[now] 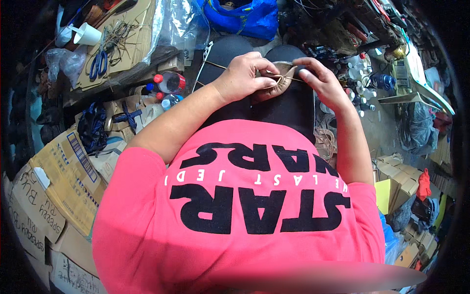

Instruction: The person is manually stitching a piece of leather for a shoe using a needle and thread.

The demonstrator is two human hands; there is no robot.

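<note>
A brown leather shoe upper (276,90) with puckered stitching at its rounded end rests on my dark-clad thighs. Above it, my left hand (249,73) is closed, thumb and fingers pinching a light cord (280,78) at the stitched edge. The cord stretches from the leather towards my right hand (323,83), whose curled fingers are at the far right edge of the piece and appear to hold the cord. Its thumb stands a little apart from the fingertips. More cord runs leftward from beside my left wrist. The inside of the upper is partly hidden by my fingers.
On the left, a cardboard-covered surface holds blue-handled scissors (99,63), a white cup (87,34) and loose strands (120,41). Bottles (170,83) stand below it. A blue bag (240,19) lies ahead. Several small bottles (360,83) stand right; cardboard boxes (63,181) lie left.
</note>
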